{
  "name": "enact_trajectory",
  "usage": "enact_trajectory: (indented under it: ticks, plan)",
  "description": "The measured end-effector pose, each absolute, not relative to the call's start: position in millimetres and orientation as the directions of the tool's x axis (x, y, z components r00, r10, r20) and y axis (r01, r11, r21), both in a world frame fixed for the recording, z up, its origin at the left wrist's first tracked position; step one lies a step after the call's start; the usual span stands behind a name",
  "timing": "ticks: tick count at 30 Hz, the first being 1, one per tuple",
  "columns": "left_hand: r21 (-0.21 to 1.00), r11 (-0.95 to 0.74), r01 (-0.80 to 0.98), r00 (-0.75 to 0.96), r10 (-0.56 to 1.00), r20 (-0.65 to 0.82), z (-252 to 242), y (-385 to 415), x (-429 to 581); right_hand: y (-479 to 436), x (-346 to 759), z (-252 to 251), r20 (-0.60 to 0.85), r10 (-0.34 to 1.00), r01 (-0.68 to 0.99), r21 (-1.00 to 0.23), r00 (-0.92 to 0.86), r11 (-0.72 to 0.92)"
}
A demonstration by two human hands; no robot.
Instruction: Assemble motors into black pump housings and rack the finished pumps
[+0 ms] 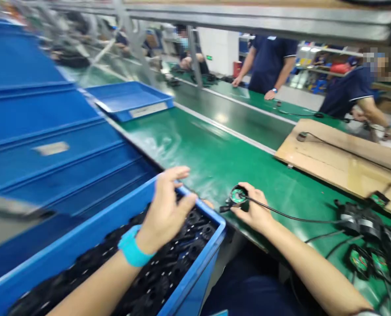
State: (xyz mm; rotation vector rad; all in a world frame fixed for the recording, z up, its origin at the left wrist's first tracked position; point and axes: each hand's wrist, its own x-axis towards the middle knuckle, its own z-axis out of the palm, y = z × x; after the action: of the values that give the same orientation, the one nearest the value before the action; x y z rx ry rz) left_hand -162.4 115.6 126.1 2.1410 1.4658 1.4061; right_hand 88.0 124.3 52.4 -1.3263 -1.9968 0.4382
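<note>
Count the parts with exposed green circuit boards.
4: one part in the right hand, a second by the near edge of the wooden board, a third at lower right, a fourth beside it. More may be hidden.

The left hand [165, 213] is held raised, its thumb [186, 205] spread from the extended fingers [176, 173]. The right hand [258, 213] is curled in a grip, its forearm [310, 259] stretched forward and inward.

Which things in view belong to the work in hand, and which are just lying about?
Likely in use:
round black housing, in the right hand
its cable
blue bin of black parts, by the left hand

Likely lying about:
blue tray
wooden board
</note>
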Motion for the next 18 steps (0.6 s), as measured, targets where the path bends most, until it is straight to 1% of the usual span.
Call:
enact_trajectory:
  ticks: [2,3,4,5,6,7,8,9,10,12,14,16,18]
  plan:
    - [0.530,-0.560,0.636,0.350,0.822,0.449,102,136,-130,125,91,58,0.219,0.959,0.549,-0.786,-0.182,0.284]
    - [0.516,-0.585,0.626,0.447,0.811,0.377,91,145,-114,124,95,60,0.164,0.974,0.450,-0.866,-0.153,0.217]
    - [0.523,-0.600,0.605,0.517,0.796,0.315,82,155,-100,123,102,62,0.102,0.989,0.308,-0.942,-0.111,0.132]
    - [0.539,-0.608,0.583,0.570,0.779,0.262,74,164,-86,120,111,63,0.031,0.998,0.133,-0.990,-0.054,0.038]
    - [0.555,-0.610,0.566,0.609,0.762,0.218,69,172,-74,117,123,63,-0.045,0.999,-0.047,-0.998,0.015,-0.045]
    - [0.562,-0.614,0.554,0.639,0.747,0.185,67,180,-63,113,138,63,-0.122,0.988,-0.207,-0.973,0.097,-0.100]
    - [0.557,-0.621,0.551,0.663,0.731,0.159,66,187,-53,107,156,62,-0.189,0.963,-0.330,-0.937,0.193,-0.118]
    - [0.538,-0.635,0.554,0.687,0.714,0.135,68,195,-44,100,175,63,-0.233,0.925,-0.409,-0.908,0.298,-0.097]
    - [0.511,-0.654,0.558,0.711,0.694,0.111,71,202,-38,92,196,65,-0.249,0.879,-0.444,-0.895,0.406,-0.048]
    - [0.458,-0.693,0.557,0.761,0.647,0.054,79,217,-29,73,240,75,-0.242,0.767,-0.461,-0.884,0.595,0.079]
    - [0.430,-0.725,0.538,0.801,0.599,0.006,87,233,-28,57,280,94,-0.228,0.653,-0.450,-0.872,0.722,0.192]
    - [0.422,-0.743,0.520,0.823,0.567,-0.015,91,249,-32,51,310,116,-0.211,0.582,-0.424,-0.869,0.785,0.255]
    - [0.412,-0.747,0.521,0.822,0.570,-0.005,88,265,-40,58,324,136,-0.202,0.585,-0.415,-0.873,0.786,0.257]
